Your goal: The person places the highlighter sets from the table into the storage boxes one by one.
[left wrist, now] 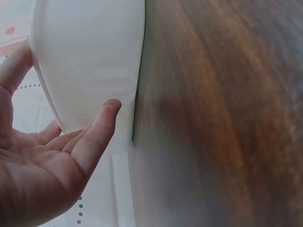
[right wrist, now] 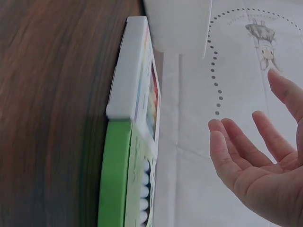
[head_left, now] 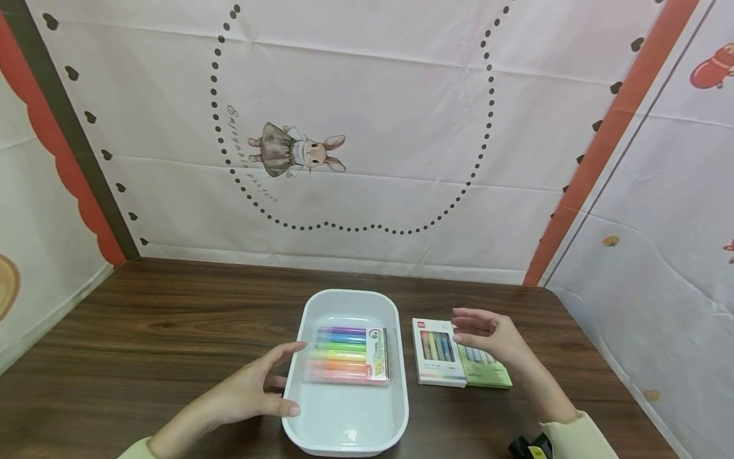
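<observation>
A white plastic tray (head_left: 350, 417) stands on the table, and a clear pack of rainbow-coloured markers (head_left: 344, 356) lies in it. My left hand (head_left: 252, 386) is at the tray's left side, thumb and fingertips right at its rim, fingers spread. In the left wrist view that hand (left wrist: 52, 161) touches the tray's outer wall (left wrist: 90, 61). Over to the right, my right hand (head_left: 493, 335) hovers above two flat boxes with nothing in its loosely bent fingers. One is a white box of coloured sticks (head_left: 438, 370); beside it lies a green box of pale sticks (head_left: 487, 377).
The dark wooden table (head_left: 189, 319) ends at a white patterned cloth (head_left: 367, 127) hanging behind it, with more cloth at both sides. A black and yellow object (head_left: 530, 448) is near the right sleeve.
</observation>
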`<state>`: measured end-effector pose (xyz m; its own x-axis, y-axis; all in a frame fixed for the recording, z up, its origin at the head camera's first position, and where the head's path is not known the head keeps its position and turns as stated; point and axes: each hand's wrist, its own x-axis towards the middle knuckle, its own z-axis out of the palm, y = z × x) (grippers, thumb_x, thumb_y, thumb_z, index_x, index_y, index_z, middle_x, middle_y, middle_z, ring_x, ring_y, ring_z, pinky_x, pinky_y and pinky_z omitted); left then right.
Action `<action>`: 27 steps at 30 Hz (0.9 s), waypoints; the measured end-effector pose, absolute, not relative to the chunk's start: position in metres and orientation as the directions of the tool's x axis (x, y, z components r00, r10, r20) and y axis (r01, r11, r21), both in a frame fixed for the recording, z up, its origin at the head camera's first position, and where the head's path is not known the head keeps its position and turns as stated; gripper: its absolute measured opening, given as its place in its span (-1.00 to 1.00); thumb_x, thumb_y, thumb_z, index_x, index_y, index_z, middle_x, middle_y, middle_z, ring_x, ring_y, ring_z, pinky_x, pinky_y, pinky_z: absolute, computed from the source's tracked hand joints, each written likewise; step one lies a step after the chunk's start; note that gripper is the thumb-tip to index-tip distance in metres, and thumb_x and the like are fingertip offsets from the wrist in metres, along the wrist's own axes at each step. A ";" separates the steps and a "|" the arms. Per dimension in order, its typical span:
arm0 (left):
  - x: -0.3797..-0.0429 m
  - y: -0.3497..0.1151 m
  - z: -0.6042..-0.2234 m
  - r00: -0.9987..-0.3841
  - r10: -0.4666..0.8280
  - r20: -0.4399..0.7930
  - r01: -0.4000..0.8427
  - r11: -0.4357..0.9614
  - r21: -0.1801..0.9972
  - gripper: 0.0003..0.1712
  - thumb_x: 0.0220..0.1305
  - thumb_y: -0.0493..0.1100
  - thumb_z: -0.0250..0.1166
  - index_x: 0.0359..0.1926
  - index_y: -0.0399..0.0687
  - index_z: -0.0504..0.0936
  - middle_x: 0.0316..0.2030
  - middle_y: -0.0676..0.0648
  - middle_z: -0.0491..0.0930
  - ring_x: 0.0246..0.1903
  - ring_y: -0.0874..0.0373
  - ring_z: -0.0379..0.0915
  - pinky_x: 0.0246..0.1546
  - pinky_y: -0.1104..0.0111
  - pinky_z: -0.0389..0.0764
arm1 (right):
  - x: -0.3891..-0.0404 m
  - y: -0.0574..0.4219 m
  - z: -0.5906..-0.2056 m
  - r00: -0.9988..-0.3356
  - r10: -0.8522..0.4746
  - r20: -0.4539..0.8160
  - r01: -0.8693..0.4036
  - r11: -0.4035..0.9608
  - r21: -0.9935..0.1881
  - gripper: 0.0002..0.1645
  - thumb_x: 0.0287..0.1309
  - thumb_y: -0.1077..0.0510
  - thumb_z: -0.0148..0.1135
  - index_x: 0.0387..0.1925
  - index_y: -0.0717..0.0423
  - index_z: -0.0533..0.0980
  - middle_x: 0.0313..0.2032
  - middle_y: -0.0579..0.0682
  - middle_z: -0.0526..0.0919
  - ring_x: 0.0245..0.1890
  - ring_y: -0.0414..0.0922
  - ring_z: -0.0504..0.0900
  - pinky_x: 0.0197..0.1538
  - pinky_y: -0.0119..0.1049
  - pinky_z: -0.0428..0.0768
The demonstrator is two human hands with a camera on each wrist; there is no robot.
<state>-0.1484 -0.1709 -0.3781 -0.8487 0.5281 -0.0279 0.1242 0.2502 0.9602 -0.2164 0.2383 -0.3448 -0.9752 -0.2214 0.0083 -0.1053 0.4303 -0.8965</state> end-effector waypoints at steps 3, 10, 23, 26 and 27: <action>-0.148 -0.171 -0.378 -0.849 0.527 -0.028 0.123 0.248 0.961 0.01 -0.03 -0.19 0.41 0.35 -0.16 -0.02 0.26 -0.57 -0.12 0.00 -0.25 0.39 -0.25 0.22 0.55 | -0.216 0.243 -0.345 -0.975 -0.221 0.010 -0.102 0.412 -0.905 -0.34 -0.01 0.14 0.33 0.14 0.26 0.37 0.03 0.29 0.50 0.01 0.07 0.52 -0.05 -0.20 0.51; -0.148 -0.171 -0.378 -0.846 0.533 -0.028 0.124 0.246 0.961 0.01 -0.02 -0.19 0.40 0.35 -0.17 -0.02 0.26 -0.57 -0.12 0.00 -0.24 0.40 -0.23 0.21 0.55 | -0.213 0.251 -0.345 -0.978 -0.210 -0.009 -0.082 0.421 -0.903 -0.33 0.01 0.13 0.32 0.16 0.26 0.35 0.05 0.30 0.48 0.03 0.06 0.51 -0.06 -0.32 0.49; -0.148 -0.171 -0.377 -0.849 0.527 -0.034 0.117 0.250 0.961 0.01 -0.02 -0.18 0.40 0.35 -0.16 -0.02 0.27 -0.57 -0.13 0.01 -0.27 0.38 -0.22 0.17 0.55 | -0.210 0.264 -0.344 -0.987 -0.163 0.013 -0.088 0.458 -0.885 -0.33 0.02 0.13 0.32 0.16 0.28 0.34 0.03 0.26 0.51 -0.06 -0.14 0.57 -0.09 -0.34 0.48; -0.148 -0.171 -0.376 -0.849 0.526 -0.036 0.114 0.249 0.962 0.01 -0.02 -0.19 0.41 0.35 -0.16 -0.02 0.27 -0.57 -0.14 0.01 -0.26 0.38 -0.23 0.18 0.55 | -0.209 0.266 -0.343 -0.987 -0.163 0.007 -0.082 0.461 -0.884 -0.34 0.02 0.14 0.31 0.16 0.27 0.34 0.04 0.27 0.50 -0.08 -0.14 0.58 -0.08 -0.30 0.50; -0.147 -0.171 -0.376 -0.850 0.526 -0.037 0.112 0.249 0.962 0.01 -0.02 -0.19 0.41 0.35 -0.16 -0.02 0.27 -0.57 -0.14 0.01 -0.26 0.38 -0.23 0.19 0.55 | -0.209 0.267 -0.343 -0.986 -0.166 0.008 -0.084 0.460 -0.884 -0.33 0.02 0.14 0.31 0.16 0.28 0.34 0.04 0.28 0.50 -0.08 -0.13 0.58 -0.08 -0.29 0.50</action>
<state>-0.1474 -0.1708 -0.3763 -0.8497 0.5259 -0.0371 0.1123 0.2492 0.9619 -0.2091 0.2666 -0.3432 -0.9862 -0.1656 0.0075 -0.0840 0.4599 -0.8840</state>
